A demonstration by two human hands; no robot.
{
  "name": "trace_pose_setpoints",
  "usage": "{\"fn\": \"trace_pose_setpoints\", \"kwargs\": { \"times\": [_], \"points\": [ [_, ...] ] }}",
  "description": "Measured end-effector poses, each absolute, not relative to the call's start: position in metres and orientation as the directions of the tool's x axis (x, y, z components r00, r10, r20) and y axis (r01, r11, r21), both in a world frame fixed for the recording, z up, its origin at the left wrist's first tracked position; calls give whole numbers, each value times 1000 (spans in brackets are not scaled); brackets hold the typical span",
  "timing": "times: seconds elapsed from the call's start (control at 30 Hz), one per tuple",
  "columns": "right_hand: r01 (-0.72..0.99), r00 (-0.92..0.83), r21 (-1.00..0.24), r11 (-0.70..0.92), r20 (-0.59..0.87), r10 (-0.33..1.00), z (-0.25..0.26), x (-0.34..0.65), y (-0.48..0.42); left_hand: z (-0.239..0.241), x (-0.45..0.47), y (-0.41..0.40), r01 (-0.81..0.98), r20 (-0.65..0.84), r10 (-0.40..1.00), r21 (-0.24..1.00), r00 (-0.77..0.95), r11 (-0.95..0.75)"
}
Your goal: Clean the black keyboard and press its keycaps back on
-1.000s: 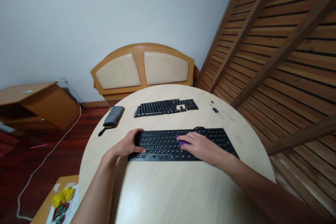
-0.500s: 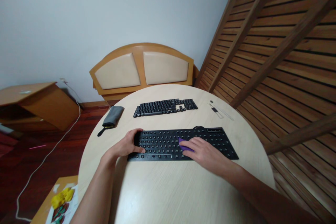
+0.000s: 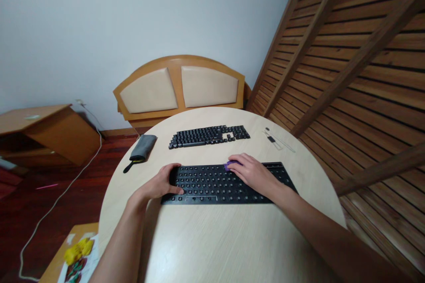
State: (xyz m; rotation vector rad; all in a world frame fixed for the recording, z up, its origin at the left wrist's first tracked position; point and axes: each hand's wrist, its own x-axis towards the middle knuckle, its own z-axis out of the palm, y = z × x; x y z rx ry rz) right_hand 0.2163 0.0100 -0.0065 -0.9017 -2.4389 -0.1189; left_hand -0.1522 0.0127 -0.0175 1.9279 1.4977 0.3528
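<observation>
A black keyboard base (image 3: 206,181) without its keycaps lies on the round table, its rows of switches exposed. My left hand (image 3: 163,181) grips its left end, thumb on the lower rows and fingers at the far edge. Pinched in my right hand (image 3: 250,172) is a purple cloth (image 3: 229,166), mostly covered by the fingers, touching the upper rows right of the middle. My right hand and forearm hide part of the base's right side. Beyond the base, the removed black keycaps (image 3: 199,136) sit laid out in keyboard order.
On the table (image 3: 206,243), a grey pouch (image 3: 143,147) with a black loop lies at the left. A wire keycap puller (image 3: 272,139) and a thin brush-like tool (image 3: 282,140) lie at the right. A wooden slatted panel (image 3: 358,75) leans beside the table's right side.
My right hand has moved the purple cloth away from me, from the middle-lower rows up to the base's far edge. My left hand has stayed in place.
</observation>
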Motion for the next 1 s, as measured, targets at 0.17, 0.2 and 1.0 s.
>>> {"fn": "trace_pose_setpoints", "kwargs": {
  "times": [0.17,0.2,1.0],
  "points": [
    [628,-727,49,777,393,563,-18,213,12,-19,-153,13,752,-167,937,646,307,-131],
    [616,-750,81,784,364,552,-16,213,12,-19,-153,13,752,-167,937,645,308,-133],
    [617,-765,152,772,345,544,-12,215,-6,-20,-154,14,756,-176,931,640,320,-139]
  ]
}}
